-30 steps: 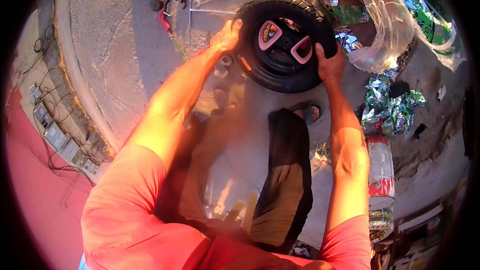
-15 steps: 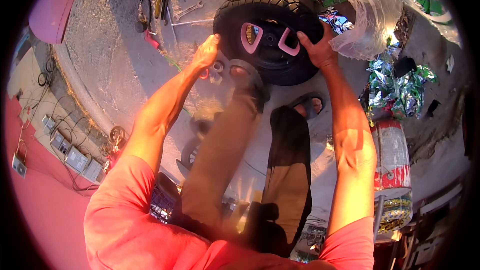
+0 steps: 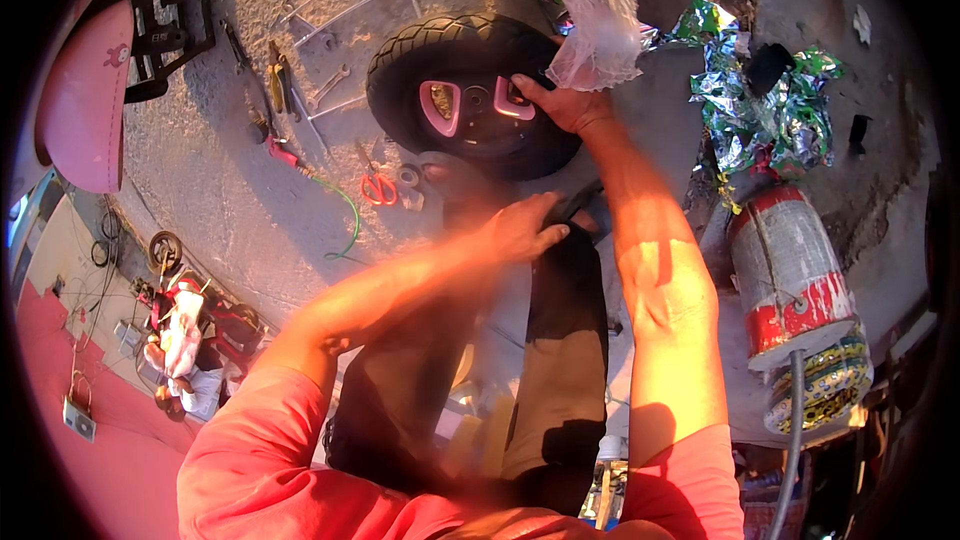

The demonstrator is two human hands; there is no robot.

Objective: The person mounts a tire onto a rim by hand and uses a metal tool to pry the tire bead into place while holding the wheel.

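Observation:
A small black tyre [image 3: 440, 50] with a black rim and pink inserts lies on the concrete ground ahead of me. My right hand [image 3: 562, 103] grips the right side of its rim, by one pink insert. My left hand [image 3: 522, 228] is off the wheel, blurred, lying below it on my dark trouser leg near a black strap; I cannot tell whether it holds anything. A clear plastic bag [image 3: 590, 0] hangs over the tyre's upper right edge.
Red-handled scissors [image 3: 378, 187], a wrench [image 3: 328, 86], thin metal rods and a green cord lie left of the wheel. A pink seat [image 3: 85, 100] lies far left. Crumpled foil wrap [image 3: 770, 110] and a red-and-white can [image 3: 790, 280] are on my right.
My left hand has let go of the tyre's left side and dropped back toward my leg. The right hand stays on the rim. The view has tilted, showing more tools on the left.

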